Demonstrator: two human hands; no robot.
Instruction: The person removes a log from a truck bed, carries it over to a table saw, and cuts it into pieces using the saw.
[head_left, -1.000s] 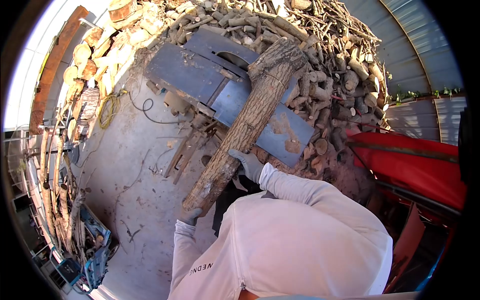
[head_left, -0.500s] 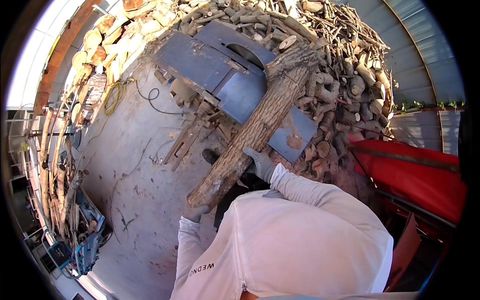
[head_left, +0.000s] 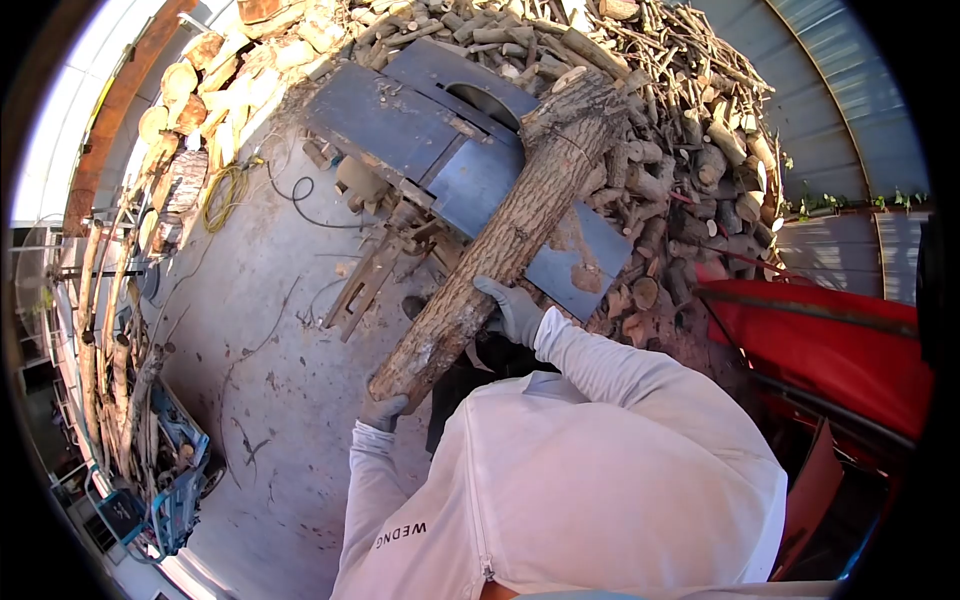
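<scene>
A thick bark-covered log lies slantwise over a grey metal saw table, its knotted far end up by the table's right side and its near end sticking out toward me. My left hand, in a grey glove, grips the near end of the log. Farther along, my right hand, gloved too, is wrapped on the log's right side, with part of its fingers hidden beneath. Just beyond the log's middle, a round blade or wheel shows in a slot of the table.
Cut branches form a large pile behind and right of the table. Split logs are stacked at the upper left. A cart holds long branches at the left. A red machine stands at the right. A yellow cable lies on the floor.
Between the first frame and now, the view has shifted a little. My right hand has changed its place on the log slightly; both hands still hold it.
</scene>
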